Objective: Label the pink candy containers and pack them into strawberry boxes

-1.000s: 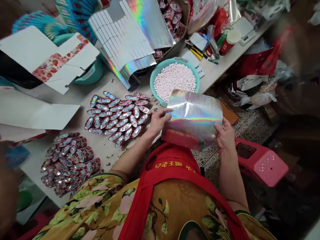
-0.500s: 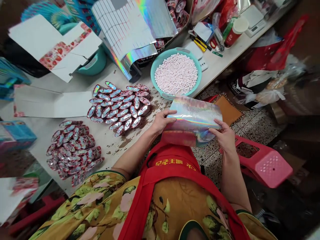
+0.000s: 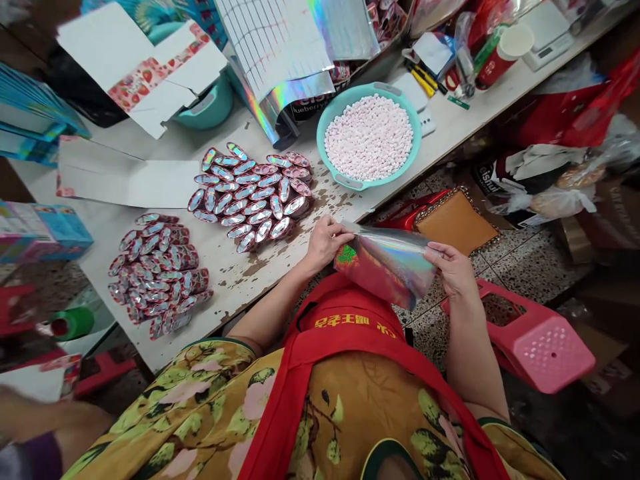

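Note:
My left hand (image 3: pixel 327 243) pinches the upper left corner of a shiny holographic foil sheet (image 3: pixel 387 260), printed red with a bright green patch. The opposite end is gripped between the thumb and fingers of my right hand (image 3: pixel 454 267). Held this way, the foil hangs tilted in front of my red apron, just off the table edge. I cannot tell whether it is a single layer or a pouch. Beyond it on the table stands a turquoise basin (image 3: pixel 411 143) of small pale pink pellets (image 3: pixel 369 137).
Two clusters of shiny red-and-silver packets (image 3: pixel 250 193) lie left on the table, near an open white carton (image 3: pixel 165 180). Grid-lined holographic sheets (image 3: pixel 280 47) rest behind. Pens, a paper cup (image 3: pixel 505 57) and a scale (image 3: pixel 550 47) are at the back right. A pink stool (image 3: pixel 550 347) stands right.
The foil sheet has tipped from lying nearly flat, so its red-printed side now faces me more. My hands keep hold of both ends. Another person's arm has appeared at lower left.

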Tool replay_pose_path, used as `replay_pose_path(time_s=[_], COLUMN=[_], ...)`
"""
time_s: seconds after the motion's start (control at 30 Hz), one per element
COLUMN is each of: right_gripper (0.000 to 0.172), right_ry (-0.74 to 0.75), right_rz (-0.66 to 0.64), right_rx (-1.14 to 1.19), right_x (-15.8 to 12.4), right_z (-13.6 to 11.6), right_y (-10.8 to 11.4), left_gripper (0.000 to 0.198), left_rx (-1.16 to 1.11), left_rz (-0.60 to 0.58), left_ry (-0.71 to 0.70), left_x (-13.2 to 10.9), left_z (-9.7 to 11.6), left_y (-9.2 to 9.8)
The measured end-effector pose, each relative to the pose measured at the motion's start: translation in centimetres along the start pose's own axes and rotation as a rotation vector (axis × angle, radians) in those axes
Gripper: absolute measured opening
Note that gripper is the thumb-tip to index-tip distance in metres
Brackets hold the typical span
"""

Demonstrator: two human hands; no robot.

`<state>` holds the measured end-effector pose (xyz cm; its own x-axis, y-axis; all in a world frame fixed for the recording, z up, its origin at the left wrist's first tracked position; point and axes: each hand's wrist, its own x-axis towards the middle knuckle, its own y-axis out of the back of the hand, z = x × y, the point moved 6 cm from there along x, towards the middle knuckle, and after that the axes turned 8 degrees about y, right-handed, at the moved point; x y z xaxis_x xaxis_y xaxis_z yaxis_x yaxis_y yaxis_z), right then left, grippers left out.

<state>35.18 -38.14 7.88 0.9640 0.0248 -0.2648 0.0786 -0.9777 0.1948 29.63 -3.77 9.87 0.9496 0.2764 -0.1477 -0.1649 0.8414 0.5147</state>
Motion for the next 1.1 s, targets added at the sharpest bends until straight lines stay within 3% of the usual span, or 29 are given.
replay_pose_path(time_s=[0.1,0.2,0.3,0.37,0.43,0.53,0.6,0.73,0.87,0.97,1.1], right_gripper=[0.057,0.057,0.06,0.063,0.056,0.022,0.022,0.024,0.037,0.051,0.056], right_ry=[-0.016,0.006,0.224,0.431,0.58,0.638,0.631,0.498,0.305,0.232,0.172], right_rz=[-0.004,0.0,0.068,0.022,-0.186,-0.48,-0.516,-0.487,-0.586,-0.641,-0.65], right_rx=[-0.017,-0.106,-0.393,-0.58,-0.672,-0.731,-0.775,-0.823,-0.674,-0.521,-0.423], right_x=[0.3,0.5,0.4,-0.2,-1.1,-2.1,-1.8,1.1,3.9,4.9,5.5], right_z=[1.0,1.3,-0.7,-2.7,-3.7,-3.4,-2.8,-0.9,0.7,0.8,0.9], right_y=[0.4,1.1,0.8,-1.8,-6.3,-12.3,-13.6,-10.6,-7.5,-7.7,-9.1], left_gripper=[0.009,0.016,0.021,0.024,0.027,0.028,0.026,0.017,0.022,0.029,0.032], left_rx=[0.073,0.026,0.077,0.176,0.252,0.305,0.299,0.165,-0.102,-0.263,-0.351], left_rz=[0.083,-0.055,-0.127,-0.126,-0.15,-0.167,-0.14,-0.028,-0.156,-0.189,-0.175], left_ry=[-0.077,-0.117,-0.164,-0.244,-0.324,-0.357,-0.288,0.013,0.228,0.305,0.363], left_x=[-0.5,-0.8,-1.2,-1.6,-2.3,-2.8,-2.4,-0.2,1.1,1.2,0.7], left_z=[0.5,1.0,1.5,2.2,2.9,3.4,2.9,-1.1,-5.4,-7.1,-8.1], left_y=[0.1,-1.0,-2.3,-3.4,-4.8,-5.8,-5.2,-1.5,0.1,0.2,0.2])
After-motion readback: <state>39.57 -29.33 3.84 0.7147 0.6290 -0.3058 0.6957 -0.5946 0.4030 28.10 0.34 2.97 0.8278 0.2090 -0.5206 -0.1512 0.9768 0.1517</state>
